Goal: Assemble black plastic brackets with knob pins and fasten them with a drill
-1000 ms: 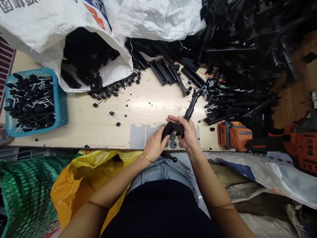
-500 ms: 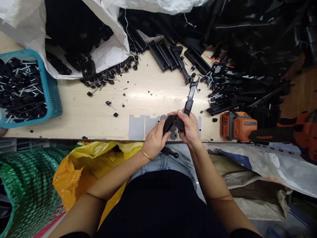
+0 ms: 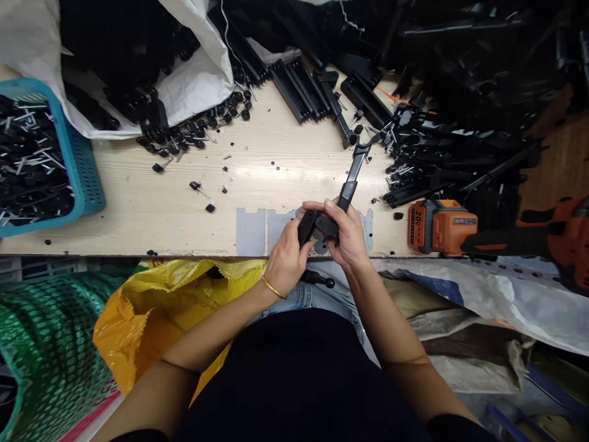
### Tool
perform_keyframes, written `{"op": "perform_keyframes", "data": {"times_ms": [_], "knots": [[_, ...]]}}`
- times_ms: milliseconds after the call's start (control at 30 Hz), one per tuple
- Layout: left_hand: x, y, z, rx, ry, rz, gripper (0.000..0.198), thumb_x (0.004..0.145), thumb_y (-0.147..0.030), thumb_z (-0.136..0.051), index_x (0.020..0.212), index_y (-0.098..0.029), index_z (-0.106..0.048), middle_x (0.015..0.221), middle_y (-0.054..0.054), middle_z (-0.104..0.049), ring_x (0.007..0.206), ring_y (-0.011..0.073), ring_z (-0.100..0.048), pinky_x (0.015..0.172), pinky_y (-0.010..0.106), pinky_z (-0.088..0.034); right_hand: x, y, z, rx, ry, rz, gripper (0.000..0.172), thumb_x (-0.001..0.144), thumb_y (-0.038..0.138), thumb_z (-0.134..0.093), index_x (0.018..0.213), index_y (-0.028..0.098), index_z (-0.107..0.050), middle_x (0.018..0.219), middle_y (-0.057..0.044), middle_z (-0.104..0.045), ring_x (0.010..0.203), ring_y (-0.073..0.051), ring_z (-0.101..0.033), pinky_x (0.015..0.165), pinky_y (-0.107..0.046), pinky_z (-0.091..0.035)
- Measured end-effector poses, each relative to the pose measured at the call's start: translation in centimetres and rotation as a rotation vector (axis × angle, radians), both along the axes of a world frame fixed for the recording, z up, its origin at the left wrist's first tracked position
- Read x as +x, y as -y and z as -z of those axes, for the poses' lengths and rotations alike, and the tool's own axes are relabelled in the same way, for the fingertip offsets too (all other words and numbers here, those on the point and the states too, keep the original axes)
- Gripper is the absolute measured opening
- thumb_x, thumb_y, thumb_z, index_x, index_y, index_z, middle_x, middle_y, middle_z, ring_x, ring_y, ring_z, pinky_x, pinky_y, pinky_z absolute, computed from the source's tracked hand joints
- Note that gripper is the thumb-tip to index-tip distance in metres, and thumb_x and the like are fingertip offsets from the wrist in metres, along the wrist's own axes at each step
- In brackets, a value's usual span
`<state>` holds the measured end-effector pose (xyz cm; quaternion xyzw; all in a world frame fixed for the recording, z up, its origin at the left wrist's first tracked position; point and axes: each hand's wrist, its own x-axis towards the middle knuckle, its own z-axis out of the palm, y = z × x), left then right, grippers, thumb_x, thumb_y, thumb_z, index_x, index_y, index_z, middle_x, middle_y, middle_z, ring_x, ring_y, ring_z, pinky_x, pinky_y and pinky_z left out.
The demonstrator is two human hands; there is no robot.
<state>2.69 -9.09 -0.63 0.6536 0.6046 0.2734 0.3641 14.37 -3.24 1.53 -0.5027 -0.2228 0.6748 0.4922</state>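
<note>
Close to the bench's front edge, my left hand is closed around a short black plastic arm piece. My right hand grips a long black jointed bracket, which points up and away with a forked far end. The two black parts meet between my hands; whether they are joined there I cannot tell. Fingers of both hands cover part of the meeting point. Below them, a black part with a ball end shows over my lap. Grey pads lie on the bench under and beside my hands.
A teal basket of black-headed screws stands at the left. Loose screw knobs are scattered on the wooden bench. Black rails and piled black parts fill the back and right. An orange power tool lies at right; a yellow sack hangs below.
The short black piece and the jointed bracket have turned slightly and come closer together between my hands. My view has shifted a little, so the basket sits further left.
</note>
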Motion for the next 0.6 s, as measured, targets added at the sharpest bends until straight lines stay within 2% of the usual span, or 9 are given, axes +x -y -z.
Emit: {"op": "perform_keyframes", "data": {"times_ms": [100, 200, 367, 600], "knots": [[0.2, -0.1, -0.2, -0.009, 0.027, -0.006, 0.045, 0.093, -0.020, -0.050, 0.134, -0.017, -0.032, 0.125, 0.014, -0.057, 0.113, 0.0242, -0.060, 0.093, 0.039, -0.052, 0.3, 0.1, -0.5, 0.015, -0.024, -0.004, 0.032, 0.074, 0.038, -0.074, 0.066, 0.021, -0.049, 0.080, -0.003, -0.075, 0.080, -0.018, -0.070, 0.075, -0.031, -0.057], [0.1, -0.1, -0.3, 0.008, 0.033, 0.008, 0.045, 0.093, -0.020, -0.049, 0.135, -0.018, -0.032, 0.125, 0.013, -0.057, 0.115, 0.0237, -0.059, 0.093, 0.038, -0.052, 0.4, 0.1, -0.7, 0.028, 0.006, 0.004, 0.032, 0.074, 0.038, -0.074, 0.066, 0.021, -0.047, 0.079, -0.003, -0.075, 0.079, -0.017, -0.070, 0.073, -0.030, -0.056], [-0.2, 0.2, 0.1, 0.092, -0.048, 0.027, 0.042, 0.097, -0.026, -0.044, 0.137, -0.018, -0.033, 0.122, 0.013, -0.059, 0.114, 0.0238, -0.059, 0.097, 0.041, -0.051, 0.0, 0.2, 0.0, 0.023, 0.089, 0.030, 0.034, 0.073, 0.043, -0.073, 0.068, 0.021, -0.048, 0.072, -0.001, -0.073, 0.067, -0.014, -0.067, 0.064, -0.026, -0.055], [-0.1, 1.1, 0.6, 0.142, -0.190, -0.019, 0.043, 0.099, -0.031, -0.038, 0.140, -0.017, -0.033, 0.114, 0.014, -0.061, 0.110, 0.0242, -0.062, 0.095, 0.040, -0.052, -0.1, 0.1, 0.9, 0.044, 0.053, 0.016, 0.034, 0.074, 0.044, -0.072, 0.066, 0.021, -0.048, 0.067, 0.001, -0.070, 0.061, -0.012, -0.064, 0.062, -0.025, -0.054]]}}
